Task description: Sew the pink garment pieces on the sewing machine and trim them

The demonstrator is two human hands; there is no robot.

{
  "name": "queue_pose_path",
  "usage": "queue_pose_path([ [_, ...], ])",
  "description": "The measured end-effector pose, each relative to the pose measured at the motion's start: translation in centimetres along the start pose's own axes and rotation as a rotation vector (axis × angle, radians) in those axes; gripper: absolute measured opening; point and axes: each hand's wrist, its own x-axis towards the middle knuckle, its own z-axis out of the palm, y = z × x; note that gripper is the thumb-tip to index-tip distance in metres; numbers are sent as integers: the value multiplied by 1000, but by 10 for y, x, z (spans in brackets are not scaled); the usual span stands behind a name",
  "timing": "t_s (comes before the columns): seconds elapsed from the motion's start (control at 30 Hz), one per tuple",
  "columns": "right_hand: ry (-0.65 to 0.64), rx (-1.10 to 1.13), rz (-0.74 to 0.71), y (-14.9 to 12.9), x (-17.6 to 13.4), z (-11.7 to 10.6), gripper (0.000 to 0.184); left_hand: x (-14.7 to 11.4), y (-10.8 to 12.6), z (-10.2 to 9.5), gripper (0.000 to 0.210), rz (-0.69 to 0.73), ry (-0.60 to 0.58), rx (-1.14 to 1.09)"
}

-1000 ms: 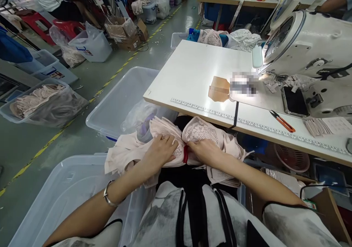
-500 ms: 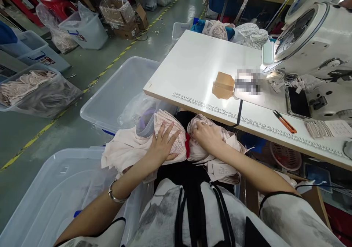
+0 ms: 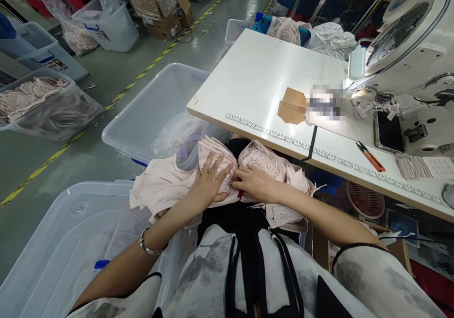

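Observation:
On my lap lies a bundle of pale pink bras (image 3: 264,159) with lace cups, stacked inside one another, their plain wings (image 3: 159,183) spreading left. My left hand (image 3: 209,178) rests flat on the left lace cups, fingers spread. At the centre, my right hand (image 3: 253,182) has its fingers curled in and closed at a red strip (image 3: 240,194) between the cups. Most of the strip is hidden under those fingers. A white printed paper tag (image 3: 282,214) hangs below the right cups.
A white sewing table (image 3: 244,81) with a ruler edge stands ahead, bearing a sewing machine (image 3: 411,48), orange-handled snips (image 3: 371,156), a phone (image 3: 388,131) and brown card (image 3: 292,105). Clear plastic bins (image 3: 117,131) stand to the left. A pink basket (image 3: 365,200) sits beneath the table.
My right hand has slid left and down from the right lace cups to the red strip, now mostly covered. My left hand stays on the left cups. The view has shifted slightly.

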Motion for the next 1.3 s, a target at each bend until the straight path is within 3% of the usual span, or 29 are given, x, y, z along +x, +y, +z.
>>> queue_pose_path([
  [0.2,247,637,281,8,-10,-18,18,-1,-1,1,83,9,3,23],
  [0.27,266,555,197,7,-13,-21,13,0,-1,0,84,8,-4,35],
  [0.37,143,139,-40,1,-10,-8,4,1,-2,-1,84,2,-33,48],
  [0.47,97,-60,-65,-4,-5,10,10,2,-2,-1,84,-12,-55,52],
  [0.57,293,265,89,0,-4,10,12,2,-3,0,84,-13,-54,43],
  [0.7,622,816,289,8,-6,-11,16,0,-3,-1,84,7,-24,34],
  [0.83,788,855,365,14,-7,-24,18,-2,-4,-1,83,12,-19,51],
  [0.9,686,767,342,16,-8,-23,18,-2,-4,0,82,16,-17,56],
  [1.0,284,557,260,17,-9,-16,12,0,-4,0,83,19,-23,44],
  [1.07,104,363,307,16,-7,-13,7,1,-4,0,82,14,-27,36],
  [1.17,106,127,435,15,1,-13,17,1,-4,0,82,9,-27,36],
  [1.3,133,-2,367,18,11,-18,16,-1,-3,1,83,27,-12,45],
])
